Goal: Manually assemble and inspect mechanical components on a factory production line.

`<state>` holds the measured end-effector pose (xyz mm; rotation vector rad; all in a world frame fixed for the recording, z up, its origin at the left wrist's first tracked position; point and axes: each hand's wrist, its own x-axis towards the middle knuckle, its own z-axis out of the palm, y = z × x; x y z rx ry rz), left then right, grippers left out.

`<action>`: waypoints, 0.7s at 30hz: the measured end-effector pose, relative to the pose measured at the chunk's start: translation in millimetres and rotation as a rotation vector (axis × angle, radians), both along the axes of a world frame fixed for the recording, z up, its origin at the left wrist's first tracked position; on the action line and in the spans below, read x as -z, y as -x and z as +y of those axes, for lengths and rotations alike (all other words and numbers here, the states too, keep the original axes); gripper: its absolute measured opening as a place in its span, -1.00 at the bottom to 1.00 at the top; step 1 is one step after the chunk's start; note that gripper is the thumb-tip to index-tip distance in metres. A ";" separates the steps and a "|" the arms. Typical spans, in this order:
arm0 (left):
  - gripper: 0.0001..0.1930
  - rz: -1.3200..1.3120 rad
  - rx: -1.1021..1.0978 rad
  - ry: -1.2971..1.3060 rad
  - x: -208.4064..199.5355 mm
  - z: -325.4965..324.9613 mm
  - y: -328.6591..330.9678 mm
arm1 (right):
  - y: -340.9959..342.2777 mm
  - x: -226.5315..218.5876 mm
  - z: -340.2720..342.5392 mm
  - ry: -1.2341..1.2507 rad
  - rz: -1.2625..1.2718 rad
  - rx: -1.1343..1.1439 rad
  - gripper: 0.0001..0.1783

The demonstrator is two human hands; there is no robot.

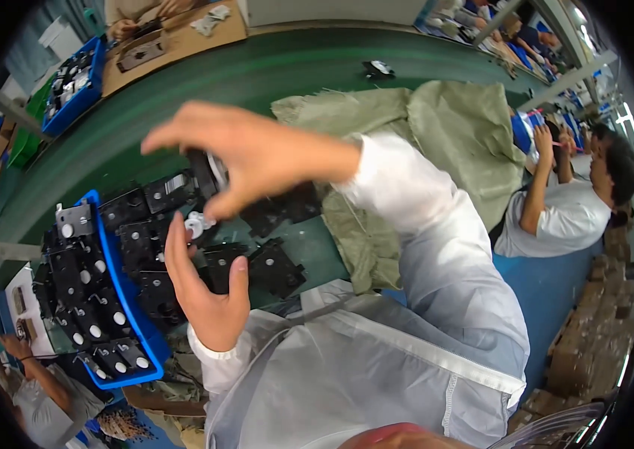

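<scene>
We're holding both hands open: left hand [208, 303] cupping beside one white wheel [196, 224], right hand [238, 153] arching over the black units [276, 268], blurring; contact there we can't tell. Units are lying left of centre on the green counter [322, 253], right of the near blue bin [131, 307]. We're judging them light, stiff, slightly slick; plate edges are looking best for grip. We're counting one near bin, one far-left bin [95, 78], one green cloth [452, 142]; overlapping units are defeating an exact count.

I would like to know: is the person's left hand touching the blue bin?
Apart. The head view shows it: black parts are visible in the gap between the left hand and the rim of the blue bin.
</scene>
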<state>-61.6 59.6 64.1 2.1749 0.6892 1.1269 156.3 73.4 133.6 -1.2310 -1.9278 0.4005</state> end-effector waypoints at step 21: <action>-0.20 -0.144 0.295 0.521 19.8 -35.6 -20.2 | -348.4 149.2 -34.7 0.168 -1.188 0.690 -0.09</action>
